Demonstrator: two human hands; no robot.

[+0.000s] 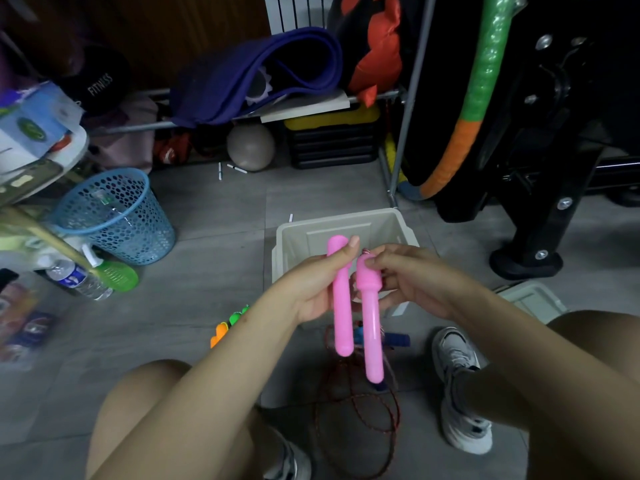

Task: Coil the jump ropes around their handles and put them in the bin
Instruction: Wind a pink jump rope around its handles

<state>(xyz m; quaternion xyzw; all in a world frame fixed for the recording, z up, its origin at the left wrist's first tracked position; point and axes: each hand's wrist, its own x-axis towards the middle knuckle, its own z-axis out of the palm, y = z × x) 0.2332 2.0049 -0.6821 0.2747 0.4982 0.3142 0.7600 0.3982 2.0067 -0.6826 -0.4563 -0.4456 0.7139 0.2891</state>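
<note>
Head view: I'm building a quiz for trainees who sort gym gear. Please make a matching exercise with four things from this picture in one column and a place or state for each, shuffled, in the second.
Things
1. pink handles
2. beige bin
3. blue mesh basket
4. red rope

Places or states
A. standing on the floor at the left, beside bottles
B. lying loose on the floor between the feet
C. held side by side, one in the left hand, one in the right hand
D. open on the floor just behind the hands

Pairs: 1-C, 2-D, 3-A, 4-B
</note>
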